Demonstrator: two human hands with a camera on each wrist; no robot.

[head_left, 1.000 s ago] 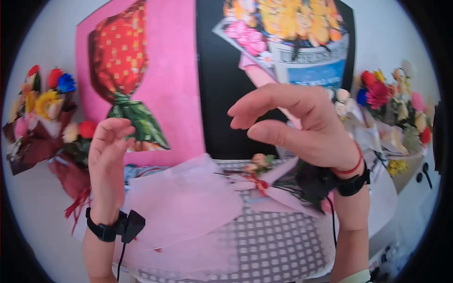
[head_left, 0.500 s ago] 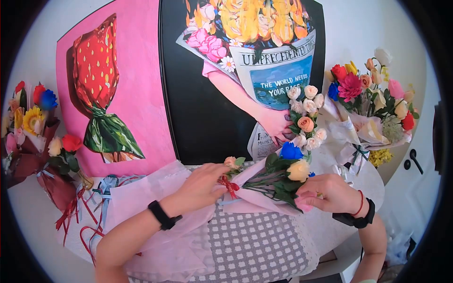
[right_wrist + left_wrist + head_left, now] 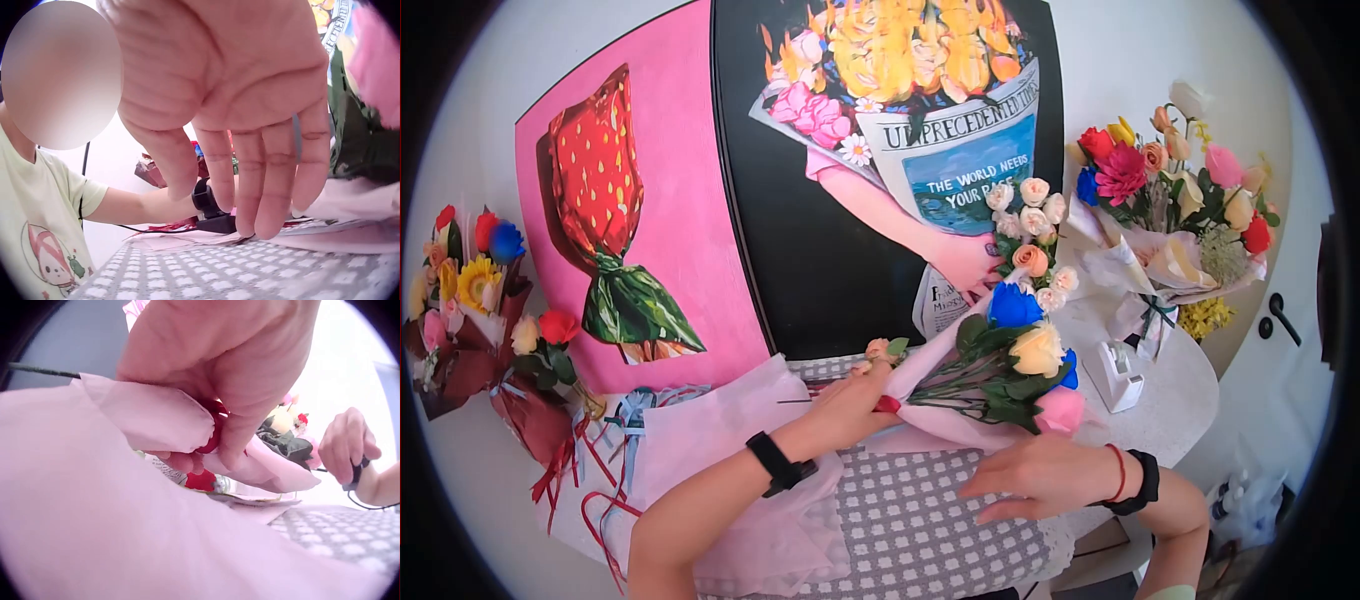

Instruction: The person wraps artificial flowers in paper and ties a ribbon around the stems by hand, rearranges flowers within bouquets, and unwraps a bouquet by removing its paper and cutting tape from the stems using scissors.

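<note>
A bouquet wrapped in pink paper (image 3: 945, 425) lies on the table, its blue rose (image 3: 1013, 305), cream rose (image 3: 1037, 351) and pink rose (image 3: 1059, 410) facing right. My left hand (image 3: 847, 405) grips its gathered neck, thumb and fingers around the paper in the left wrist view. A red ribbon (image 3: 214, 434) shows between them, partly hidden by the hand. Just in front of the pink rose, my right hand (image 3: 1045, 475) hovers over the checked cloth (image 3: 940, 520). Its fingers (image 3: 275, 187) are extended and hold nothing.
Loose pink wrapping sheets (image 3: 700, 440) lie at left, beside red and blue ribbons (image 3: 605, 500). A white tape dispenser (image 3: 1118, 378) stands right of the bouquet. Other bouquets stand at the far left (image 3: 475, 300) and back right (image 3: 1165, 220). Two paintings (image 3: 630, 300) lean behind.
Both hands came down from the air to the bouquet. The left hand took hold of its neck; the right hand touched the pink rose, then let go and moved towards the front.
</note>
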